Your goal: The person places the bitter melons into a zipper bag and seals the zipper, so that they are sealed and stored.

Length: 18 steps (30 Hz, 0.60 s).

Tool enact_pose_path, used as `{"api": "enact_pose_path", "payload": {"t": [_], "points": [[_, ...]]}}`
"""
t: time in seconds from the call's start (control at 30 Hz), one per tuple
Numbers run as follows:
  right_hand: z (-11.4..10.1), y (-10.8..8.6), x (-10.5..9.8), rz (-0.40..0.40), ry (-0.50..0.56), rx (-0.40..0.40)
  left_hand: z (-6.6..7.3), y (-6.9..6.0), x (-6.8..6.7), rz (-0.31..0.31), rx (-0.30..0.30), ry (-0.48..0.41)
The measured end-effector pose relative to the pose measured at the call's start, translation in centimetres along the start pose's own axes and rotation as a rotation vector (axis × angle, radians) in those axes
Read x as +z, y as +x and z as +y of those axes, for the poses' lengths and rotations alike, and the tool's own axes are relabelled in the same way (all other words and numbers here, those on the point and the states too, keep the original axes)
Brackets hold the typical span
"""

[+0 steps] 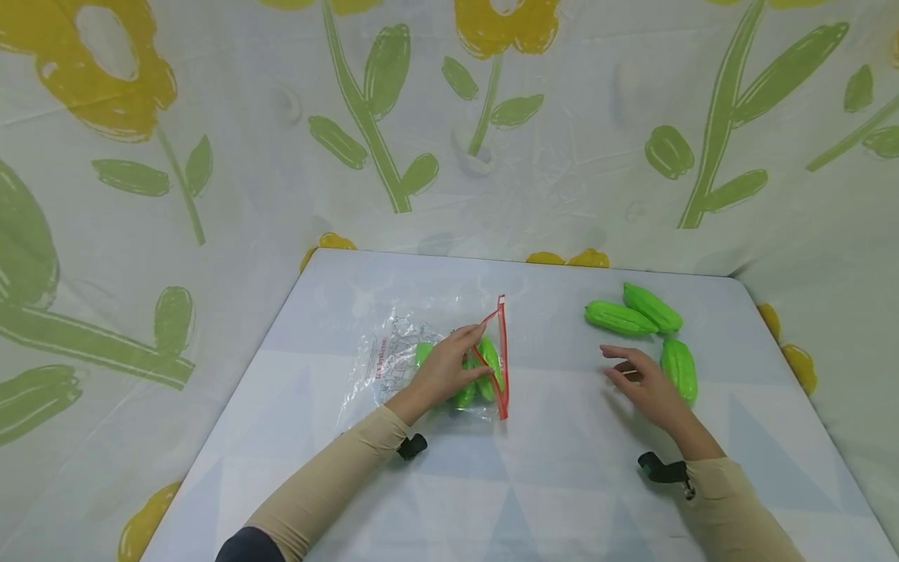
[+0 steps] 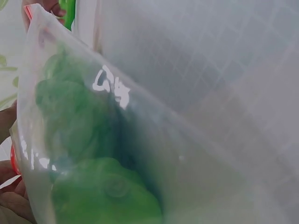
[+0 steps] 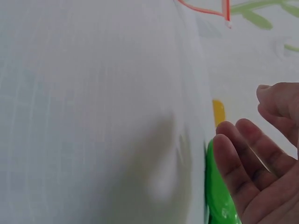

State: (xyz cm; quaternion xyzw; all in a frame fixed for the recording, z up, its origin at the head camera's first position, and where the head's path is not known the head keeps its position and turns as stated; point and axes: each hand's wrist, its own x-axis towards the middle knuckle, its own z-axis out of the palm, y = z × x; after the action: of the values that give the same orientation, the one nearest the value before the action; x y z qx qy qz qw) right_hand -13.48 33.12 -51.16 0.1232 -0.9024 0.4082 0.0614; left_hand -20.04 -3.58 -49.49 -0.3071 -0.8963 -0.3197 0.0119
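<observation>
A clear plastic zip bag (image 1: 372, 382) with a red zip edge lies on the table, its mouth facing right and parted. Several glossy green, ridged, oblong pieces like fruit (image 1: 489, 359) are inside; through the film in the left wrist view they look blurred. My left hand (image 1: 445, 367) pinches the bag at its red edge, thumb and fingers curled. To the right, my right hand (image 1: 646, 390) hovers with loosely bent fingers and holds nothing. Just beyond it lies one green ridged piece (image 1: 679, 371), and two more green ridged pieces (image 1: 621, 318) touch each other behind it.
The pale table (image 1: 555, 484) bears a faint triangle pattern. Around it hangs a white curtain (image 1: 562, 172) printed with yellow flowers and green leaves. A black wrist-camera mount (image 1: 663, 470) sits at the right wrist, another black mount (image 1: 413, 446) at the left.
</observation>
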Motion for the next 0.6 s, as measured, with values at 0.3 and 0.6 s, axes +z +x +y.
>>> {"api": "enact_pose_path", "payload": {"t": [0.3,0.6], "points": [[0.3,-1.1,-1.8,0.057,-0.082,0.072,-0.1,-0.1,0.1,0.000,0.004,0.002],[1.0,-2.2,-3.3,0.130,-0.174,0.107,-0.3,-0.1,0.2,0.000,-0.004,0.000]]}}
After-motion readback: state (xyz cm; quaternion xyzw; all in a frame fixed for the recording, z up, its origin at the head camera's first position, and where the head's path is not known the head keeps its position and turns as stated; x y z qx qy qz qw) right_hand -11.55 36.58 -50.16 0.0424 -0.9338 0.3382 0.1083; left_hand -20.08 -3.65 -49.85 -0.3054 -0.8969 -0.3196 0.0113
